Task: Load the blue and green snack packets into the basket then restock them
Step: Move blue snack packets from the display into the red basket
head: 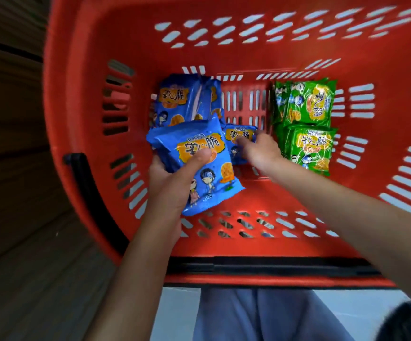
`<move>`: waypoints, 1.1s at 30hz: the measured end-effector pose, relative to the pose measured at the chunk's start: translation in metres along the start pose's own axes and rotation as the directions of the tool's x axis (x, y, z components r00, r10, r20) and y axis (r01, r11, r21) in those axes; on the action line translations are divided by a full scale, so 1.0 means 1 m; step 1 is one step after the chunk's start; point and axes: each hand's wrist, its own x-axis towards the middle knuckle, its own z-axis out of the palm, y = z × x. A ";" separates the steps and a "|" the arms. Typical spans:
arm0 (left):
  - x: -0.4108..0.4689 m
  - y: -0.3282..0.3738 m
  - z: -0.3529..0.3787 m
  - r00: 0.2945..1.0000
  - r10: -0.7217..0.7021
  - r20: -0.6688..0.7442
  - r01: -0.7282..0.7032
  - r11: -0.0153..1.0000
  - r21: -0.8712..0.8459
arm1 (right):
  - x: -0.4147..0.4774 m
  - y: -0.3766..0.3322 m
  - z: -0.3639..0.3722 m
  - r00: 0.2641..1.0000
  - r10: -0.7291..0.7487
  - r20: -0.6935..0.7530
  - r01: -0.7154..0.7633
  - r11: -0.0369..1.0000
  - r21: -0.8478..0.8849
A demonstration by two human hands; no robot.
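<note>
A red plastic basket (101,70) fills the view. My left hand (175,175) grips a stack of blue snack packets (199,148) held above the basket floor, thumb across the top one. My right hand (261,150) reaches down onto another blue packet (237,135) lying on the basket floor, fingers curled on its edge. More blue packets (187,99) lie at the back left of the floor. Green snack packets (307,104) are piled at the right, with another green one (311,146) in front.
The basket's slotted walls rise on all sides, with a black handle (261,265) along the near rim. Dark shelving or flooring (10,168) lies to the left. My legs in grey-blue trousers (248,313) are below the basket.
</note>
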 end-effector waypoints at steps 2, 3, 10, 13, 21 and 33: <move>-0.001 0.000 0.002 1.000 0.002 0.004 -0.003 1.000 0.014 | -0.029 -0.012 -0.019 0.988 -0.014 0.154 -0.039 0.943 0.330; -0.001 0.001 0.003 1.000 0.006 0.010 -0.007 1.000 0.028 | -0.045 -0.016 -0.030 0.956 -0.067 0.284 -0.084 0.869 0.487; -0.004 0.008 0.009 0.996 0.070 0.057 -0.078 0.984 0.158 | -0.077 -0.010 -0.067 0.851 -0.270 0.451 -0.039 0.823 0.567; -0.002 0.005 0.006 0.995 0.086 0.043 -0.093 0.973 0.213 | -0.066 -0.006 -0.074 0.760 -0.283 0.585 -0.143 0.805 0.575; 0.004 -0.004 -0.010 0.984 0.111 -0.139 -0.082 0.977 0.198 | -0.032 0.006 -0.071 0.924 -0.090 0.372 -0.191 0.734 0.652; 0.006 -0.005 -0.004 0.987 0.112 -0.114 -0.092 0.982 0.167 | 0.021 0.022 0.020 0.981 0.130 -0.146 -0.128 0.992 0.022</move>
